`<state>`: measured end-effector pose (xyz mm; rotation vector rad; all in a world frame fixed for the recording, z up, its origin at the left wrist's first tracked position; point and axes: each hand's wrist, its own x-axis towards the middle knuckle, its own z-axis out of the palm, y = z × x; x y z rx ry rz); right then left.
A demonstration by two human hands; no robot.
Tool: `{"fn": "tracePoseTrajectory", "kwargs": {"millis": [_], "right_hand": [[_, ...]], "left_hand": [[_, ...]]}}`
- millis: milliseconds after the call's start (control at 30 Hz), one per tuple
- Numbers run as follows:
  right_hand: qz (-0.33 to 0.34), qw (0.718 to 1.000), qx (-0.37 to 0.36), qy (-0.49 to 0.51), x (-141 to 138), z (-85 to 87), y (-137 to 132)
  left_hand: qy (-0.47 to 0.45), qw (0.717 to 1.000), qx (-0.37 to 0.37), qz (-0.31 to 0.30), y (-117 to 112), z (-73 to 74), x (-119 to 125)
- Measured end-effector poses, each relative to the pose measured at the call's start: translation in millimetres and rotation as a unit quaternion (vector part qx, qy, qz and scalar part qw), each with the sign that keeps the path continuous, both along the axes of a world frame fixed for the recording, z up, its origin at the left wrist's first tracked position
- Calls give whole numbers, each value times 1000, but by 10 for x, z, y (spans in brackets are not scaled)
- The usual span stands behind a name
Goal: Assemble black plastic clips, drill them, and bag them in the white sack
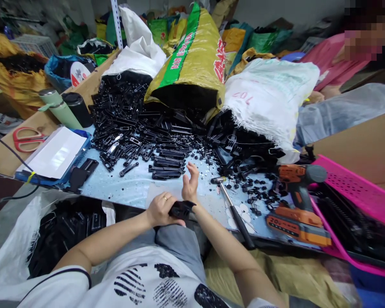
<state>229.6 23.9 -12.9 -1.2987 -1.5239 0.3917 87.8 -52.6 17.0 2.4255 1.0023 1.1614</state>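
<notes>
My left hand (162, 209) is closed round a black plastic part (181, 209), held just over the front edge of the table. My right hand (190, 184) is raised beside it with fingers stretched out and nothing visible in them; its wrist is close to the part's right end. Just beyond my hands lies a row of long black plastic pieces (167, 164). To the right, a small hammer (232, 207) with a black handle lies on the blue table surface (104, 182).
Heaps of black parts (125, 111) spill from a yellow sack (192, 64) and white sacks (269, 94). An orange cordless drill (298, 205) stands right, near a pink basket (359, 184). Scissors (27, 139), paper (56, 152) and a green bottle (59, 109) are left. Another person (336, 60) sits far right.
</notes>
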Motion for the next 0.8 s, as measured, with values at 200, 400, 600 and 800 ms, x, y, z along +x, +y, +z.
{"fn": "tracePoseTrajectory", "kwargs": {"millis": [200, 400, 600, 800], "right_hand": [[140, 941, -97, -292, 264, 35, 817], [173, 903, -162, -359, 100, -110, 1136], [153, 901, -116, -388, 55, -40, 1070], [83, 914, -25, -397, 224, 188, 1737]], "left_hand": [[251, 963, -21, 98, 289, -308, 29], [307, 941, -60, 131, 802, -428, -98], [293, 948, -46, 115, 809, -312, -119], [186, 969, -14, 163, 625, -46, -417]]}}
